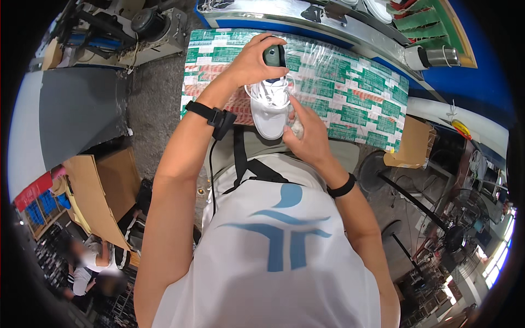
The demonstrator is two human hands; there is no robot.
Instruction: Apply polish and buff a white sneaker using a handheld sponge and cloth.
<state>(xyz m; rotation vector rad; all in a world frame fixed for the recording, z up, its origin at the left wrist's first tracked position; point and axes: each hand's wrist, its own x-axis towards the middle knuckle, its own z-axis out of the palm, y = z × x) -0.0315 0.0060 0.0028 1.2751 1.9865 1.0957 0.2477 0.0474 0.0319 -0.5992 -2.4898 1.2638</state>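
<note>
A white lace-up sneaker (269, 117) lies in front of me, toe toward my body, its laces loosely gathered over the tongue. My left hand (256, 60) is closed around its heel end, thumb on one side and fingers over the far edge. Between those fingers shows the dark green and black opening of the shoe (273, 56). Beside the toe and forefoot is my right hand (309, 131), its index finger and thumb near the shoe's right side. A crumpled whitish wad (297, 128) sits within the curl of that hand; its kind is unclear.
Under the shoe is a work surface (355, 104) wrapped in green-and-white printed film. A blue-edged bench (328, 31) with more shoes runs along the far side. Cardboard boxes (411, 143) stand right and left, with a pedestal fan (377, 169) at right. A person (90, 262) is at lower left.
</note>
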